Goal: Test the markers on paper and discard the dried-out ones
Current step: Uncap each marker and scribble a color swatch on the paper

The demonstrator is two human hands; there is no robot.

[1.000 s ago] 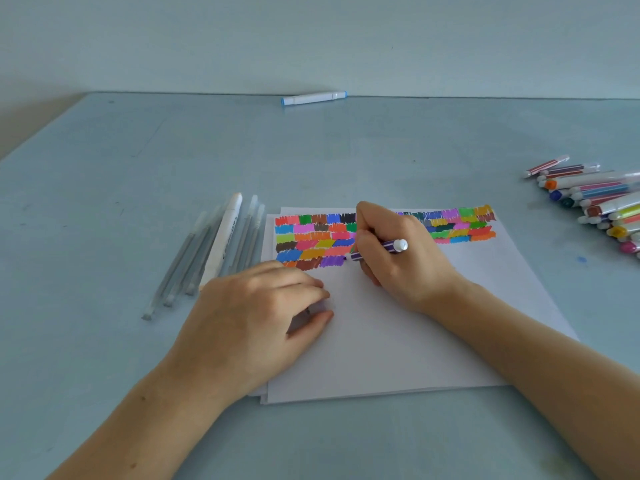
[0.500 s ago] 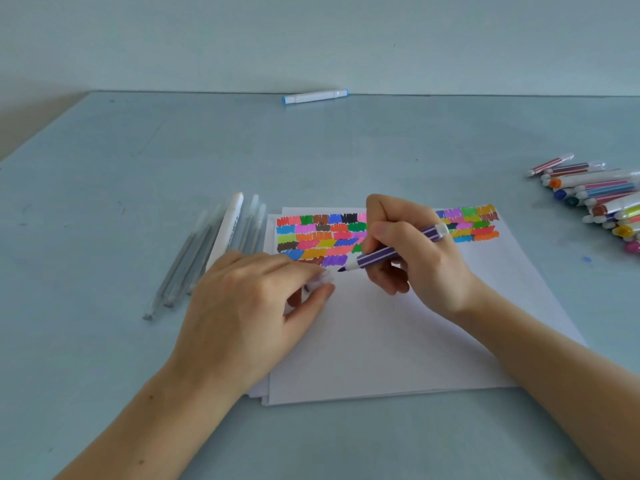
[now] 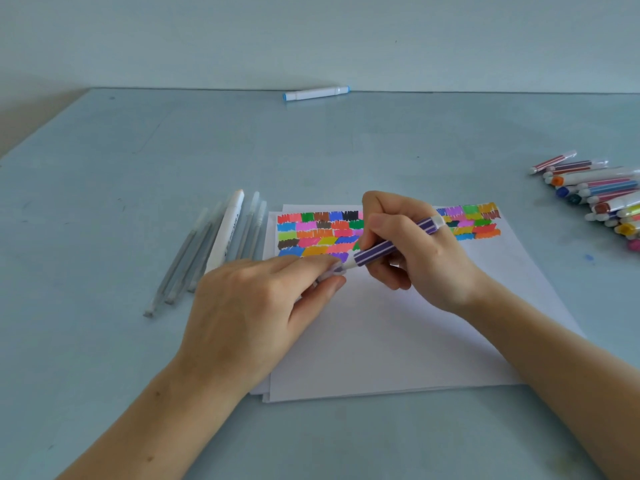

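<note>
Two bare forearms reached in from the near edge of a pale blue table point(image 3: 104, 341). Nearest, a small stack of white paper point(image 3: 398, 341) lay flat, its near part blank. Over the middle of the sheet, the left hand point(image 3: 249, 313) had its thumb and fingers curled together, pinching a small whitish cap point(image 3: 329, 271). The cap met the tip of a purple-and-white striped marker point(image 3: 381, 251). The right hand point(image 3: 415, 258) gripped that marker, fingers wrapped round its barrel. The marker's long axis ran diagonally, its tip end pointing down and left toward the left hand. Its white back end pointed up and right, past the knuckles. The marker was held just above the paper, roughly at the sheet's centre. Beyond the hands, across the far part of the paper, sat a band of coloured scribble patches point(image 3: 311, 233) in several rows. The hands hid part of the band, so the patches could not be counted. To the left of the paper lay one white marker point(image 3: 227, 233) among about five clear, greyish pens point(image 3: 180, 265). All of them lay side by side, their long axes running from near-left to far-right. At the right edge of the table was a heap of striped and coloured markers point(image 3: 595, 195), more than ten, too overlapped to count exactly. Farthest away, at the table's back edge beside the wall, lay one white marker with blue ends point(image 3: 317, 93), almost crosswise.
</note>
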